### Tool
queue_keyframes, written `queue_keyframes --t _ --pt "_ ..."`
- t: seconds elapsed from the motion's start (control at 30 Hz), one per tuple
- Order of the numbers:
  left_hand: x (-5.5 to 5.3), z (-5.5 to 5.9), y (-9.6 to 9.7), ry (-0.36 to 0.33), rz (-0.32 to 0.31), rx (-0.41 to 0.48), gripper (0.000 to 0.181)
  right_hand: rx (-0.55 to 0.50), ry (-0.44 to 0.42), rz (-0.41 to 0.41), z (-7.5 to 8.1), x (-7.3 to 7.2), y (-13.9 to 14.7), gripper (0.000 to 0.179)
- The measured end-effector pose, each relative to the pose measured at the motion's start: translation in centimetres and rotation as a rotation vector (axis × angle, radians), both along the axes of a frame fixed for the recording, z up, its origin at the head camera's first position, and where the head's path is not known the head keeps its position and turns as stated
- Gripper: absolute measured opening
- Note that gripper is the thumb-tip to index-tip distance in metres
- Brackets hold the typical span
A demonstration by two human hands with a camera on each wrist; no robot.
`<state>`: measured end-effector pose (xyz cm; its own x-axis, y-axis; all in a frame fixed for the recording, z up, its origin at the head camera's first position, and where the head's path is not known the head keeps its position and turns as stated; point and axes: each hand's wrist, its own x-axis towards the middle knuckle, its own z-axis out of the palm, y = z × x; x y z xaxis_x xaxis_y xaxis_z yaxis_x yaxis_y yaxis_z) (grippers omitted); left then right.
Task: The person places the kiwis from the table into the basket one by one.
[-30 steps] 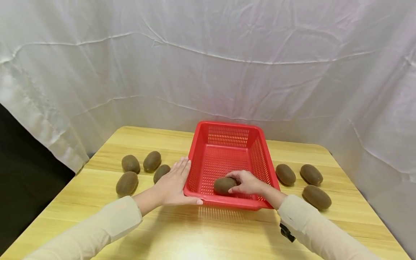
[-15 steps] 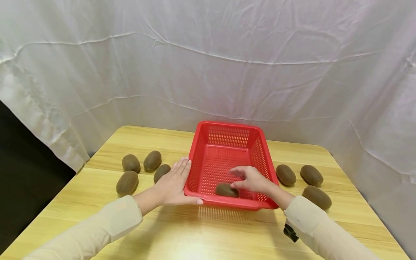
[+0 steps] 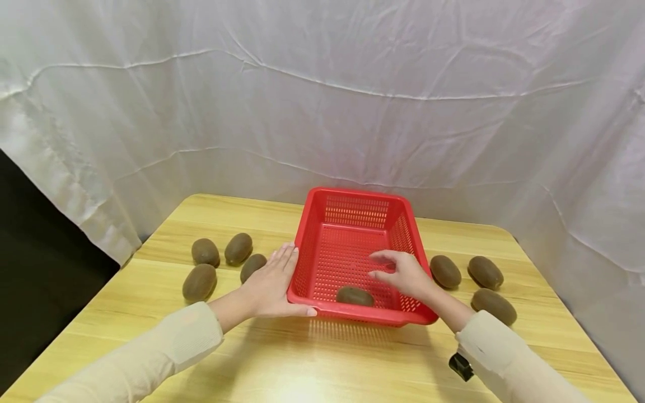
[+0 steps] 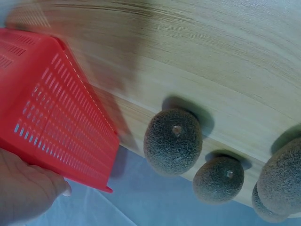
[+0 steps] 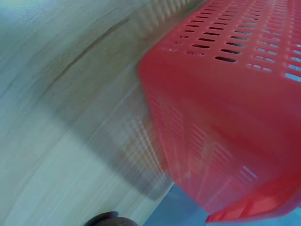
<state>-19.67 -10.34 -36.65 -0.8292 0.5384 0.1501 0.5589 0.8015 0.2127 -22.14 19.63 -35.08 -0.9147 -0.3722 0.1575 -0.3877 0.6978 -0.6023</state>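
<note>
A red perforated plastic basket (image 3: pixel 363 314) stands in the middle of the wooden table. One brown kiwi (image 3: pixel 355 296) lies on its floor near the front wall. My left hand (image 3: pixel 272 285) rests flat along the basket's left rim at the front corner, fingers straight and thumb along the front rim; the left wrist view also shows this hand (image 4: pixel 26 190) at the rim. My right hand (image 3: pixel 405 274) is over the right part of the basket, fingers loosely bent, holding nothing and apart from the kiwi. In the right wrist view the hand itself is not seen.
Left of the basket lie several kiwis (image 3: pixel 199 283), one close to my left hand (image 4: pixel 173 142). To its right lie three more kiwis (image 3: pixel 494 307), near my right forearm. A pale curtain (image 3: pixel 353 112) hangs behind the wooden table (image 3: pixel 252 364).
My right hand has let go of the kiwi inside the basket and moved up and to the right. The kiwi stays near the front wall. My left hand keeps its place on the rim.
</note>
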Motion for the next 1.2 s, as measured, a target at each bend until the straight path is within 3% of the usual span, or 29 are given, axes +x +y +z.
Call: queue_keyframes --t 0.17,0.47,0.83,1.2 --pt "0.0 0.0 0.0 0.001 -0.007 0.006 0.118 -0.048 0.052 -0.076 0.1 0.3 0.7 0.033" --pt "0.0 0.1 0.1 0.003 -0.006 0.006 0.118 -0.150 0.175 -0.141 0.2 0.4 2.0 0.036" --pt "0.0 0.1 0.0 -0.007 0.005 0.001 0.118 -0.175 0.155 -0.210 0.7 0.9 3.3 0.043" --pt "0.0 0.0 0.1 -0.006 0.003 0.002 0.119 -0.301 0.188 -0.260 0.6 1.1 5.0 0.040"
